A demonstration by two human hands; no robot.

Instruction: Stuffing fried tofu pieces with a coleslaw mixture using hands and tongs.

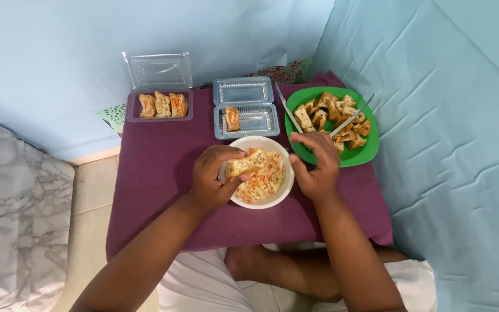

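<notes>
Tofu pocket (246, 163) sat in your left hand (212, 178), fingers closed around it, over the white bowl (287, 188) of shredded filling. It looked soft and tearable, so grip the sides lightly. Your right hand (317, 167) hovered beside it, loosely curled and empty. Green plate (365, 156) and clear trays sat behind on the tabletop (157, 156).
</notes>
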